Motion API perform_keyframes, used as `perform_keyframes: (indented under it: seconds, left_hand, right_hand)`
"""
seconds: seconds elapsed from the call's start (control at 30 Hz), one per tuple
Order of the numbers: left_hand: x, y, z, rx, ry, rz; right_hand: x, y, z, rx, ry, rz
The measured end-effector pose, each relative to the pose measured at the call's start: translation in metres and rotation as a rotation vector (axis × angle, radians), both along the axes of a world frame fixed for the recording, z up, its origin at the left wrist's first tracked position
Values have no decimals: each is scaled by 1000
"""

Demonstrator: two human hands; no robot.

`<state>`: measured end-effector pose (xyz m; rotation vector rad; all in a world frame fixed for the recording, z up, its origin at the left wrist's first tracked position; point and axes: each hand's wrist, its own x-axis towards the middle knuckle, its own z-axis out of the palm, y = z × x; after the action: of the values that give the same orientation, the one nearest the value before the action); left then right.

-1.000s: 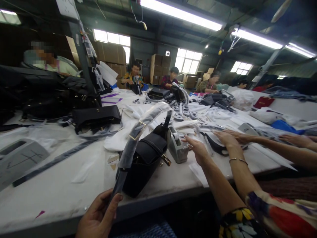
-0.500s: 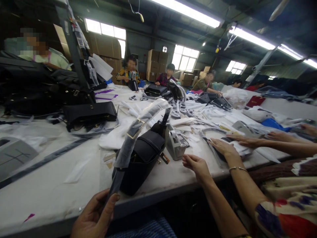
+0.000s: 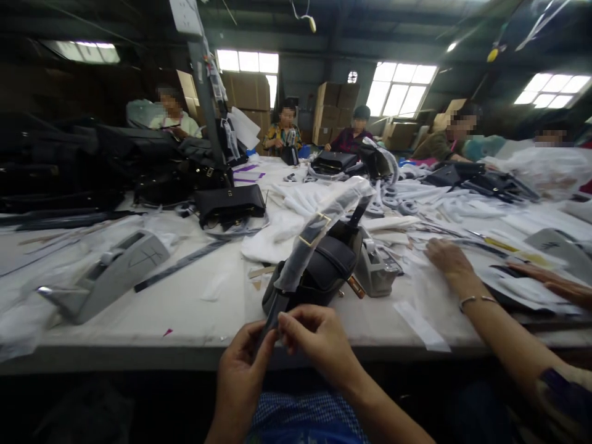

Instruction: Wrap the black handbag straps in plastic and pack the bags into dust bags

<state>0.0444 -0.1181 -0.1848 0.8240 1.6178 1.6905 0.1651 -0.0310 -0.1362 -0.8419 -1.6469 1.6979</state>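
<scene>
A black handbag (image 3: 319,271) stands at the table's front edge, its strap (image 3: 305,246) arching up in a clear plastic wrap with a gold buckle under it. My left hand (image 3: 245,364) pinches the lower end of that strap between thumb and fingers. Right beside it, touching or almost touching the strap, my right hand (image 3: 319,339) has thumb and forefinger pressed together. Whatever lies between those fingertips is too small to make out. A gold clasp (image 3: 355,286) hangs at the bag's right side. Behind it stands a grey tape dispenser (image 3: 382,271).
Another grey tape dispenser (image 3: 111,271) sits on the left. Black bags (image 3: 231,203) pile up beyond it. White wrapping strips (image 3: 416,197) cover the table's middle. At right, a co-worker's hand (image 3: 448,259) rests on the table. Other people sit across it.
My right hand has come from beside the tape dispenser to the strap next to my left hand. The view has turned left. The co-worker's bangled hand has lifted off the black piece.
</scene>
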Motion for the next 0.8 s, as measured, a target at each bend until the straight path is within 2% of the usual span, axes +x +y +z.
perform_keyframes:
  seconds: [0.1, 0.23, 0.33, 0.47, 0.53, 0.67, 0.8]
  left_hand:
    - [-1, -1, -1, 20, -14, -17]
    - [-2, -4, 1, 6, -87, -67]
    - [-2, -8, 4, -63, -278, -143]
    - [-2, -11, 6, -69, -497, -211]
    - [-1, -12, 8, -81, -555, -225]
    - [3, -12, 16, -147, -605, -239]
    - [4, -11, 21, -190, -614, -258]
  right_hand:
    - [-14, 5, -2, 57, -141, -32]
    - [-12, 10, -5, 88, -247, -19]
    - [-5, 13, -8, 75, -145, 63]
    - [2, 13, -14, 54, 19, 219]
    - [3, 11, -19, 71, 28, 192]
    - [-3, 5, -31, 115, 10, 44]
    - [-11, 2, -40, 60, 64, -9]
